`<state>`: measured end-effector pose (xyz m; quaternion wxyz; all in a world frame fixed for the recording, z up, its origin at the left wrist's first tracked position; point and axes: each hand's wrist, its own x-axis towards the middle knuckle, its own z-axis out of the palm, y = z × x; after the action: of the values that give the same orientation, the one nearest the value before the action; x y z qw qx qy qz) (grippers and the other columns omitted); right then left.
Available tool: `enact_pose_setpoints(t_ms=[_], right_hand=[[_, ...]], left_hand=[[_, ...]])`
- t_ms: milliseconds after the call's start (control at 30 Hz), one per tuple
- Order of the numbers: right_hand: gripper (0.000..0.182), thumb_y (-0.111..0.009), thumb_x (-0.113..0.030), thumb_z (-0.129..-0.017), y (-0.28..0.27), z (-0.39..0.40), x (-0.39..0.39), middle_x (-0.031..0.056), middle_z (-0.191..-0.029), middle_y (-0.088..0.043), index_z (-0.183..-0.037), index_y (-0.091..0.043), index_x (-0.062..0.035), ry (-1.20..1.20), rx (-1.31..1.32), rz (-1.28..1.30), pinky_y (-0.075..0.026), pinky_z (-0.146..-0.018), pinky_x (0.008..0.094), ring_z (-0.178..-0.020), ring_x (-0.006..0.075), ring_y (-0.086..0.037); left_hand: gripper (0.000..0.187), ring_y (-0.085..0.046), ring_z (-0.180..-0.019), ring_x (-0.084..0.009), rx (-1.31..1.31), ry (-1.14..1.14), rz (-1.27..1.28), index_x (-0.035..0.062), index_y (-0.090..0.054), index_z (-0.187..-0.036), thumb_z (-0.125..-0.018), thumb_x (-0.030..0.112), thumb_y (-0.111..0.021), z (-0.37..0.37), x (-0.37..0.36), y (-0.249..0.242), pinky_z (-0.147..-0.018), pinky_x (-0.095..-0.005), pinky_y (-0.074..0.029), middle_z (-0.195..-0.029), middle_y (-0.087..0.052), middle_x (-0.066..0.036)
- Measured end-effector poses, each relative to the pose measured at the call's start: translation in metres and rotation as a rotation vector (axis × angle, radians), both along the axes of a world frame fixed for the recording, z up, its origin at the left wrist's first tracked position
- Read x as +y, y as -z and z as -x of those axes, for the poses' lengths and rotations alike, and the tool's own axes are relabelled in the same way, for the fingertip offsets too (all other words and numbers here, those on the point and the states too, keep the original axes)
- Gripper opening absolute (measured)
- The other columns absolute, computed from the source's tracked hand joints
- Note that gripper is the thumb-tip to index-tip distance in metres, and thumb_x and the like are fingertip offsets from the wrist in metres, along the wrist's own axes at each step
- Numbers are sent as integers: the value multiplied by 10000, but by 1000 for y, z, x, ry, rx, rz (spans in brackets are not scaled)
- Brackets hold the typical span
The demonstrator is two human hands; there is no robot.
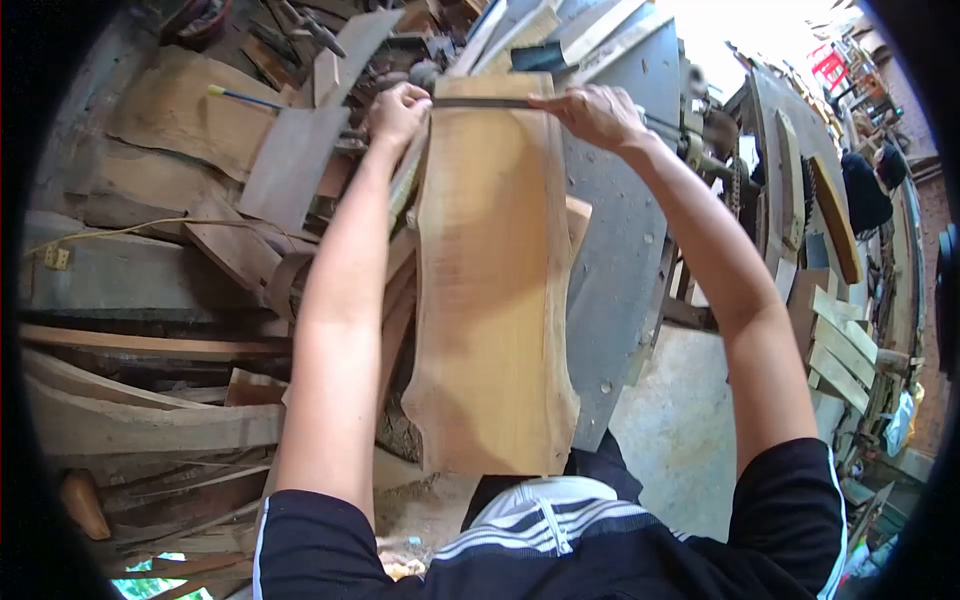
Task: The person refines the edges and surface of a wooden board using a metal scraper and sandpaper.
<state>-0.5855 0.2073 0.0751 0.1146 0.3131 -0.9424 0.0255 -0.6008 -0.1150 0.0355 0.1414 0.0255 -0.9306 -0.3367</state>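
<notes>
A long pale wooden slab (pixel 492 290) with wavy edges lies lengthwise in front of me, its near end by my waist. Across its far end lies a thin dark metal strip (pixel 482 102), like a scraper blade or ruler. My left hand (pixel 398 112) grips the strip's left end at the slab's left edge. My right hand (pixel 595 113) grips the strip's right end at the slab's right edge. Both arms are stretched forward.
The slab rests on a grey metal machine table (pixel 620 230). Wood offcuts and boards (pixel 190 110) are piled at the left. A yellow-tipped blue pencil (pixel 243 96) lies on a board. Stacked planks (pixel 842 350) stand at the right. A person in dark clothes (pixel 868 185) is far right.
</notes>
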Motion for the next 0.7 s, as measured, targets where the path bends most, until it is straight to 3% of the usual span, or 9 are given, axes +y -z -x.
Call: enact_pose_setpoints(t_ms=[133,233,367,500,567,633,667,700], right_hand=[[298,-509,-354,-998,5,-24,-4,79,-778,-702,-1260,-644,-400,-43,-41,3,-541,-564,418,-684,278,-685],[300,-494,-381,-1000,3,-46,-8,69,-842,-735,-1263,-639,-406,-15,-104,24,-555,-639,409,-733,272,-715],[294,-511,-376,-996,5,-68,-7,68,-848,-737,-1256,-645,-399,-8,-113,-1,-556,-628,400,-732,266,-716],[299,-519,-355,-993,3,-87,-9,72,-860,-738,-1264,-639,-397,-3,-61,-27,-555,-620,392,-734,270,-715],[306,-501,-352,-1004,1,-93,-11,63,-842,-738,-1278,-626,-405,7,-60,-74,-557,-590,392,-711,248,-718],[320,-468,-362,-1016,3,-105,-11,51,-830,-739,-1304,-600,-412,2,-103,-65,-565,-539,379,-644,211,-714],[333,-453,-378,-1017,10,-111,-12,32,-813,-738,-1322,-581,-414,-7,3,-36,-569,-496,361,-575,180,-695],[341,-440,-371,-1024,16,-115,-12,45,-787,-731,-1339,-563,-413,14,7,-21,-580,-505,354,-553,188,-689]], left_hand=[[156,-642,-782,-111,-57,108,-132,109,-728,-989,-862,200,-736,-28,-14,-1,-739,-296,-501,-848,-728,-28],[165,-682,-737,-161,35,63,66,140,-739,-957,-814,222,-756,-62,-16,-4,-706,-328,-523,-816,-736,-36],[149,-683,-722,-167,53,66,-50,134,-734,-950,-822,208,-748,-89,-12,2,-675,-337,-514,-806,-731,-48],[134,-696,-722,-211,91,36,27,128,-730,-939,-817,183,-740,-108,-6,-2,-672,-347,-518,-783,-726,-73],[128,-702,-723,-228,60,17,9,119,-727,-930,-814,172,-735,-121,-9,-2,-670,-353,-520,-785,-726,-87],[133,-689,-713,-167,81,78,59,127,-725,-961,-845,192,-731,-130,-12,4,-669,-330,-521,-807,-733,-64],[131,-693,-713,-162,100,69,-2,107,-723,-951,-834,165,-735,-133,-10,7,-662,-325,-521,-802,-730,-81],[108,-698,-713,-242,209,94,-7,85,-711,-890,-803,145,-733,-132,-8,8,-663,-364,-519,-799,-725,-98]])
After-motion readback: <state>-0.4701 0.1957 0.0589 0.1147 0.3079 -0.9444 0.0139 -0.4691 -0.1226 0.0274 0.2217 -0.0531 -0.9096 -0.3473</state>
